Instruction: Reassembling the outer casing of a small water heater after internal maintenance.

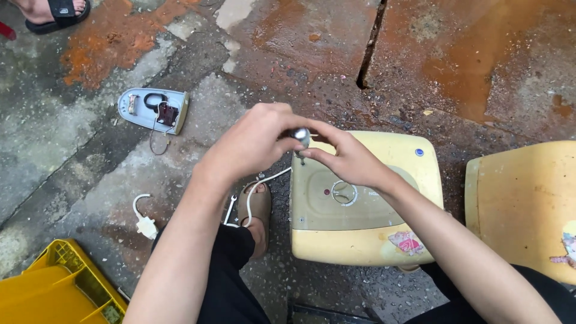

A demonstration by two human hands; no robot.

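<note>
At the frame's centre, the left hand (252, 144) and right hand (348, 159) are both pinching a small shiny metal part (300, 136), possibly a valve, just above the yellowed water heater (384, 240) lying on the wet concrete floor (72, 156).

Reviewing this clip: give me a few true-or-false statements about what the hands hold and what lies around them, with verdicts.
1. Both hands, left hand and right hand, grip a small shiny metal part. True.
2. The hands are above a yellowed appliance casing. True.
3. The white plug is pushed into a wall socket. False: it lies loose on the wet ground.
4. The yellow crate is at the upper right. False: it sits at the lower left.
5. A grey cover plate lies on the ground to the left. True.
</note>
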